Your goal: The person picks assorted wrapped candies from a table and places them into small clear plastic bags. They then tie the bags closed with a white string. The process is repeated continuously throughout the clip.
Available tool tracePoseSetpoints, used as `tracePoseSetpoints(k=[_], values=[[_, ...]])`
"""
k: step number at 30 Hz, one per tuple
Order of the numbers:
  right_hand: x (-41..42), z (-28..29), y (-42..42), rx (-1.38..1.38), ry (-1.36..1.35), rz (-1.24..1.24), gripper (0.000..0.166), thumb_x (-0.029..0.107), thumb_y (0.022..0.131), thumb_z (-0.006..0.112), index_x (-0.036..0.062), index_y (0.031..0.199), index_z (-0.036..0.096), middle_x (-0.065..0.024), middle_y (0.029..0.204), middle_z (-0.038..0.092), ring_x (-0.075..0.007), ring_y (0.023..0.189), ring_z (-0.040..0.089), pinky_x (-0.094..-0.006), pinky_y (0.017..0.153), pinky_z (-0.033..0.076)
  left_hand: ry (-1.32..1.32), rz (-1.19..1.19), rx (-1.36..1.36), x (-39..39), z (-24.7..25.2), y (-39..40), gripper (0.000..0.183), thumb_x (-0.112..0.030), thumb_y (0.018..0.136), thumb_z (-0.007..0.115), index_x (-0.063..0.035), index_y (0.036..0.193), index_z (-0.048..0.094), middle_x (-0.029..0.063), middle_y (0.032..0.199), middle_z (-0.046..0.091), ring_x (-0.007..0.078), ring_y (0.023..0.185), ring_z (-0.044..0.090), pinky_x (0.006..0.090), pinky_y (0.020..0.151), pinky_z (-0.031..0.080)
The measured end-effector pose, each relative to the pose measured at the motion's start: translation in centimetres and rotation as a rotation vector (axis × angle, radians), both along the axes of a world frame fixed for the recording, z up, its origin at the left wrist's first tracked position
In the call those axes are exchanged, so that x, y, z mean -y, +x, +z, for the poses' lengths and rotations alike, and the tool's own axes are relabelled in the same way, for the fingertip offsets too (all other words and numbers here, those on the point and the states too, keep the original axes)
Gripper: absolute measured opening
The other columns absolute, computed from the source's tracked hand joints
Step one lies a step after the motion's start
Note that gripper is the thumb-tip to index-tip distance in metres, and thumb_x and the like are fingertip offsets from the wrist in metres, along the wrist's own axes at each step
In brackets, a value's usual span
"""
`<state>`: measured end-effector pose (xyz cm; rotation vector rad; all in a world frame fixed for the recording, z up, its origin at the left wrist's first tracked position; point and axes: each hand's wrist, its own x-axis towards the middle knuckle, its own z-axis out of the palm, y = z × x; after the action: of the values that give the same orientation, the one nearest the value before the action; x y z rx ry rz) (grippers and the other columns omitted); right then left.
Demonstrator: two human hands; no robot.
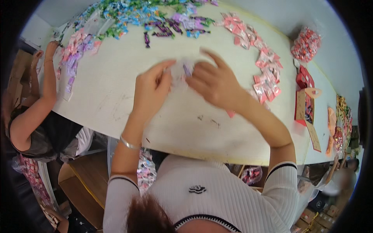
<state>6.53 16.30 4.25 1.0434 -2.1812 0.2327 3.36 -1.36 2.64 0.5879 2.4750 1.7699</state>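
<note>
Above the white table, my left hand [151, 90] pinches a small clear plastic bag [178, 76] between thumb and fingers. A purple wrapped candy [186, 70] shows in or behind the bag; blur hides which. My right hand [214, 83] is at the bag's right side, its index finger raised and the others curled. Motion blur hides whether those fingers grip the bag. Beyond my hands lie dark purple twist-wrapped candies [161, 30]. Pink square packets [266, 84] form a curved row to the right of my right hand.
Blue and green wrapped candies [125, 14] heap at the far side. A co-worker's arm [49, 78] reaches over pink and purple candies [72, 55] at left. On the right stand a bag of red candies [306, 45] and an open red gift box [304, 107]. A cardboard box [84, 186] sits below.
</note>
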Motion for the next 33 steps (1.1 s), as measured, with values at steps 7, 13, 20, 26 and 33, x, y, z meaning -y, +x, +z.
tracePoseSetpoints(k=[7, 13, 20, 26, 33], values=[[1.0, -2.3, -3.8, 0.408, -0.521, 0.122, 0.019, 0.006, 0.07, 0.063, 0.0023, 0.087, 0.056, -0.0103, 0.082, 0.055, -0.0264, 0.081, 0.053, -0.0347, 0.071, 0.044, 0.276, 0.024, 0.257, 4.3, -1.7, 0.0, 0.02, -0.004, 0.082, 0.048, 0.0007, 0.099, 0.059, 0.0035, 0.063, 0.055, 0.0063, 0.045, 0.046, 0.0181, 0.039, 0.036], [0.1, -8.9, -14.3, 0.399, -0.392, -0.165, 0.022, 0.01, 0.073, 0.062, 0.0038, 0.093, 0.056, -0.0121, 0.092, 0.055, -0.0284, 0.088, 0.053, -0.0368, 0.071, 0.044, 0.386, 0.16, 0.267, 5.8, -1.8, 0.3, 0.022, -0.006, 0.082, 0.049, 0.0026, 0.1, 0.057, 0.0045, 0.063, 0.055, 0.008, 0.045, 0.046, 0.0195, 0.04, 0.036], [2.6, -10.1, -20.4, 0.511, -0.113, -0.538, 0.027, 0.019, 0.068, 0.067, 0.0029, 0.087, 0.058, -0.015, 0.101, 0.052, -0.0303, 0.097, 0.049, -0.0397, 0.073, 0.044, 0.415, 0.245, 0.289, 6.6, -2.2, 1.6, 0.022, -0.005, 0.082, 0.049, 0.003, 0.101, 0.057, 0.0041, 0.063, 0.055, 0.0083, 0.045, 0.046, 0.0196, 0.04, 0.036], [1.9, -10.5, -14.6, 0.197, -0.054, -0.367, 0.023, 0.016, 0.063, 0.069, 0.0016, 0.077, 0.058, -0.0135, 0.099, 0.052, -0.0283, 0.092, 0.05, -0.0372, 0.071, 0.042, 0.434, 0.286, 0.259, 7.5, -2.7, 2.4, 0.022, -0.005, 0.083, 0.049, 0.0022, 0.101, 0.057, 0.0037, 0.063, 0.054, 0.0076, 0.045, 0.045, 0.019, 0.04, 0.036], [3.4, -8.7, -16.4, 0.369, -0.224, -0.238, 0.016, 0.012, 0.067, 0.064, 0.0039, 0.074, 0.054, -0.0121, 0.076, 0.056, -0.028, 0.077, 0.053, -0.0385, 0.067, 0.041, 0.414, 0.24, 0.27, 6.5, -2.1, 2.6, 0.025, -0.005, 0.083, 0.048, 0.0021, 0.105, 0.055, 0.0035, 0.061, 0.054, 0.0069, 0.047, 0.045, 0.0189, 0.042, 0.036]])
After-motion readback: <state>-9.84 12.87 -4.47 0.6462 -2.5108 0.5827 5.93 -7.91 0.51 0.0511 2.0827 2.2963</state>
